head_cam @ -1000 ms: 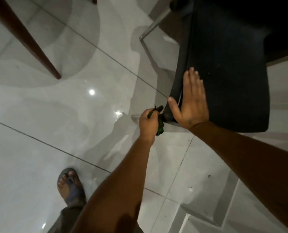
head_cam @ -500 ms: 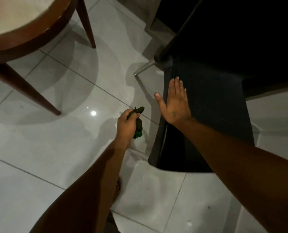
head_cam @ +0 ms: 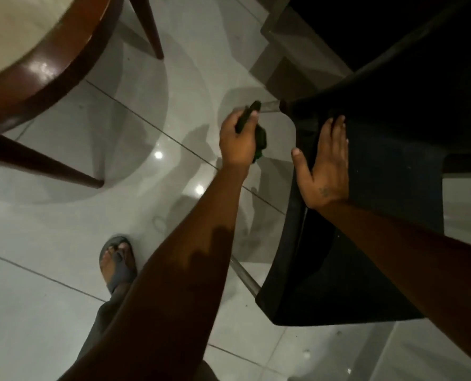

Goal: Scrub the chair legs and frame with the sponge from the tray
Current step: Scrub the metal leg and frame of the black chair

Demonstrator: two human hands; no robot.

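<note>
Sponge dark green, bunched in left hand, fingers clenched round it, just beside metal chair leg at far front corner of black chair seat. Right hand flat and released on seat, fingers spread, bracing chair. Contact between sponge and leg probably close; blur hides it. To do step well: keep brace firm, wrap sponge round tube, stroke along its length. Nearer leg, below right wrist, also needs scrubbing.

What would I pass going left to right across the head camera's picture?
Wooden chair → sandalled foot → left hand gripping the green sponge → right hand flat on the black chair.
</note>
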